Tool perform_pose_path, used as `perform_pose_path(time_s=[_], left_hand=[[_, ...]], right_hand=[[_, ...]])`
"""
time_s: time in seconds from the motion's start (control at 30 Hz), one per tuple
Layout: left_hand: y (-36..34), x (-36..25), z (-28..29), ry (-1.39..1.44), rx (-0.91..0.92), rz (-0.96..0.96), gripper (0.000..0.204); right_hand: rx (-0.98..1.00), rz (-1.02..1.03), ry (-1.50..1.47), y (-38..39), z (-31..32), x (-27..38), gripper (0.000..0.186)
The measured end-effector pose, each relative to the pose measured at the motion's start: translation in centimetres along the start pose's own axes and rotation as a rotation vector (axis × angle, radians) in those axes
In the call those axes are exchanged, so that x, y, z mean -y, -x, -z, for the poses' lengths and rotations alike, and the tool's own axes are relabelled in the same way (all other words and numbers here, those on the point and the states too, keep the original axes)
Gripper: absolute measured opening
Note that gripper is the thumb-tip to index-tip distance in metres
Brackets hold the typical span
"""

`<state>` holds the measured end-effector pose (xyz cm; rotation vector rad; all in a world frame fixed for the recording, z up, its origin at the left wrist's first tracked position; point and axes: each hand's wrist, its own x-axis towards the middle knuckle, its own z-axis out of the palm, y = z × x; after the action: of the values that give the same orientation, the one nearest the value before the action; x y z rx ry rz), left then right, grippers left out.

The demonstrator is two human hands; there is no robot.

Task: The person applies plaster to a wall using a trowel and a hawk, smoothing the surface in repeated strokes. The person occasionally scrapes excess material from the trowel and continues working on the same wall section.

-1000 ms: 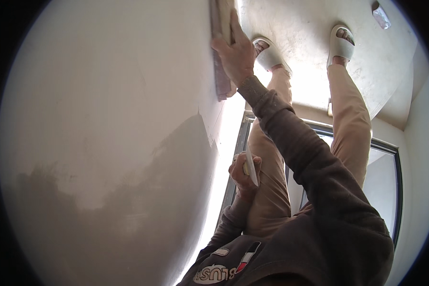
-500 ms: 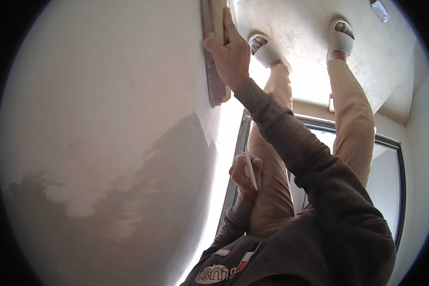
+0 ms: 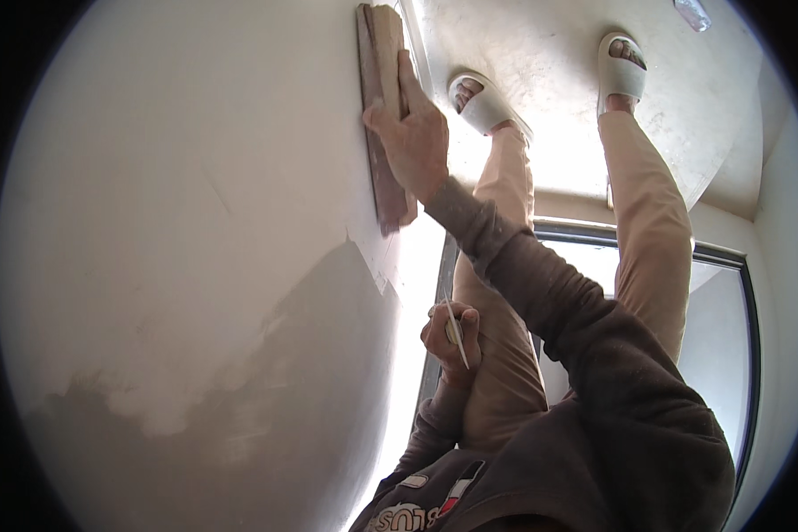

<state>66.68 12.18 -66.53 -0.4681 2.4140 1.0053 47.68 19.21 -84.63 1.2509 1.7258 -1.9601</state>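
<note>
My right hand (image 3: 408, 151) is closed around the wooden back of a long hand float (image 3: 384, 89), thumb on one side and fingers along the other. The float's reddish-brown face lies along the pale wall (image 3: 186, 133) on the left; whether its whole length touches cannot be made out. Lower down, beside my left thigh, my left hand (image 3: 453, 341) grips a thin, pale, flat-bladed tool (image 3: 455, 330) seen edge-on. Its exact kind is hidden by that angle. A darker grey patch (image 3: 319, 346) with an uneven border spreads across the wall's lower part.
My feet in white slides (image 3: 623, 73) stand on a pale, smudged floor (image 3: 550, 53). A dark-framed glazed opening (image 3: 718, 259) lies behind my legs. A clear plastic bottle (image 3: 692, 13) is on the floor at the far right, and another wall (image 3: 785, 239) rises on the right.
My right hand and the float appear lower and slightly left in the view. The wall's grey patch has shifted similarly, as the view moved. Both hands keep their holds.
</note>
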Motion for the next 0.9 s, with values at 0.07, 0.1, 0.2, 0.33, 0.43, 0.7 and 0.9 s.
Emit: perform_pose_path(time_s=[0.07, 0.1, 0.2, 0.33, 0.43, 0.7, 0.9], left_hand=[[0.2, -0.3, 0.1, -0.006, 0.004, 0.032, 0.028], [0.1, -0.4, 0.1, -0.006, 0.003, 0.042, 0.028], [-0.1, 0.0, -0.3, 0.007, 0.003, 0.012, 0.029], [-0.1, 0.2, -0.2, -0.067, 0.015, 0.000, 0.029], [-0.6, -0.1, -0.3, -0.074, -0.004, 0.005, 0.030], [-0.4, 0.2, 0.2, -0.060, -0.005, -0.023, 0.029], [-0.9, -0.1, 0.4, -0.095, -0.001, -0.035, 0.030]], right_hand=[[0.001, -0.104, -0.186, -1.0, -0.1, -1.1, 0.082], [0.001, -0.160, -0.107, -1.7, -0.2, -2.2, 0.082], [-0.020, -0.256, 0.116, -3.0, -0.5, -9.4, 0.084], [0.036, -0.461, 0.108, 1.8, -0.7, -13.9, 0.084], [0.049, -0.422, -0.081, 1.1, -0.5, -10.2, 0.083], [0.069, -0.232, 0.070, -7.1, 0.6, -4.3, 0.091], [0.059, -0.394, 0.018, -0.7, 0.3, -11.4, 0.093]])
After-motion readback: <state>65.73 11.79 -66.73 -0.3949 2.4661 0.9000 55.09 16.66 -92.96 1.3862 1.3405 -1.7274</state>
